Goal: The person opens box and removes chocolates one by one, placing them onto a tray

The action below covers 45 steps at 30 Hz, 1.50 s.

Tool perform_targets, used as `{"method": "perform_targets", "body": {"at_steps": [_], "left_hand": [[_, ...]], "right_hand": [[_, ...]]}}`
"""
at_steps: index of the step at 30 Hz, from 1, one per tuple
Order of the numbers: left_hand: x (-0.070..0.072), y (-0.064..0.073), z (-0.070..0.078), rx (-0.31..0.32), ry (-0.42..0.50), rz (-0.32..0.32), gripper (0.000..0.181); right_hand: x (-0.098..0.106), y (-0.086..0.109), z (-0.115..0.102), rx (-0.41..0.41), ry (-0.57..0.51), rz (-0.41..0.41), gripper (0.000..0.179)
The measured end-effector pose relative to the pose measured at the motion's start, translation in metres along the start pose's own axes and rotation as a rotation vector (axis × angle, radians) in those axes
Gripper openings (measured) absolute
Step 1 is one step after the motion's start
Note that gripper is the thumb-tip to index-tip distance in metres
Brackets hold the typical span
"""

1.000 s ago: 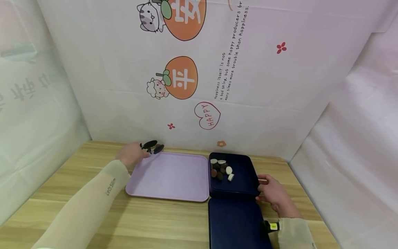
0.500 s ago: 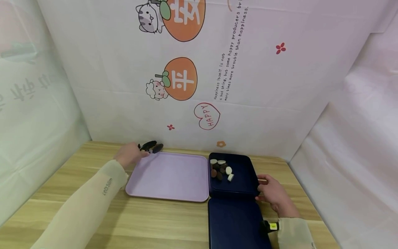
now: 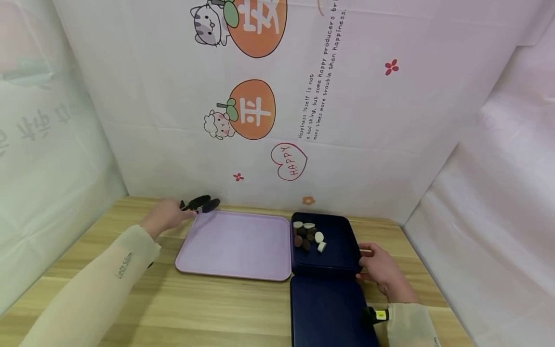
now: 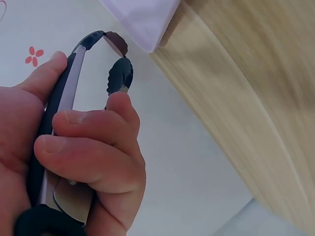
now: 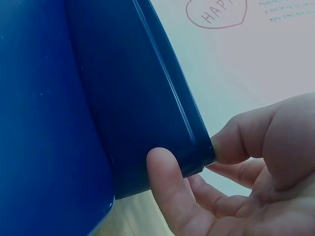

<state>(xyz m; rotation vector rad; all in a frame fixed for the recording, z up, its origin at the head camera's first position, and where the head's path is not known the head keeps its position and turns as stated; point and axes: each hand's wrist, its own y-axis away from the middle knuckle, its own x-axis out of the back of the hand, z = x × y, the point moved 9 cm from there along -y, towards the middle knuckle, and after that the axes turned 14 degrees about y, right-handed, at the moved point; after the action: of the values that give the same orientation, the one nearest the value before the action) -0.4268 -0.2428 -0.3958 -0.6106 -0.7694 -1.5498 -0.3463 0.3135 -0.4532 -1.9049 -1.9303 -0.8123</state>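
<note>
The tongs (image 4: 73,78) are gripped by the left hand (image 3: 166,217) near the back-left corner of the lilac tray (image 3: 236,248); the navy box (image 3: 337,243) alongside is held by the right hand (image 3: 382,272). The box is best braced, the tongs squeezed lightly. Whether anything is pinched cannot be told; the front navy panel (image 3: 327,313) is cut off.

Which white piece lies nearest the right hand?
The white piece lowest in the head view, inside the navy box; the other three sit farther back.

Cream sleeves (image 3: 93,294) with dark lettering (image 3: 124,265)
</note>
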Motion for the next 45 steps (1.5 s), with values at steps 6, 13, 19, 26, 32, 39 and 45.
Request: {"method": "perform_targets", "body": {"at_steps": [6,13,19,26,32,39,45], "left_hand": [[0.009,0.015,0.000,-0.061,-0.048,0.010,0.076],[0.008,0.031,-0.007,-0.066,-0.076,0.005,0.066],[0.002,0.035,-0.016,-0.065,-0.056,0.019,0.055],[-0.002,0.033,-0.023,-0.041,-0.037,0.039,0.042],[-0.001,0.036,-0.023,-0.035,-0.028,0.039,0.042],[0.001,0.037,-0.023,-0.050,-0.057,0.054,0.072],[0.002,0.037,-0.021,-0.059,-0.044,0.049,0.059]], "right_hand": [[0.000,-0.001,0.000,-0.006,-0.005,0.002,0.052],[0.002,0.000,-0.003,0.002,-0.004,0.006,0.051],[0.002,0.001,-0.005,0.005,-0.002,0.000,0.051],[0.001,0.001,-0.005,0.004,-0.009,-0.002,0.052],[0.001,0.000,-0.003,0.000,-0.007,0.002,0.052],[0.000,0.001,-0.002,-0.002,-0.006,-0.001,0.051],[-0.001,0.001,-0.002,0.000,-0.001,-0.004,0.051]]}}
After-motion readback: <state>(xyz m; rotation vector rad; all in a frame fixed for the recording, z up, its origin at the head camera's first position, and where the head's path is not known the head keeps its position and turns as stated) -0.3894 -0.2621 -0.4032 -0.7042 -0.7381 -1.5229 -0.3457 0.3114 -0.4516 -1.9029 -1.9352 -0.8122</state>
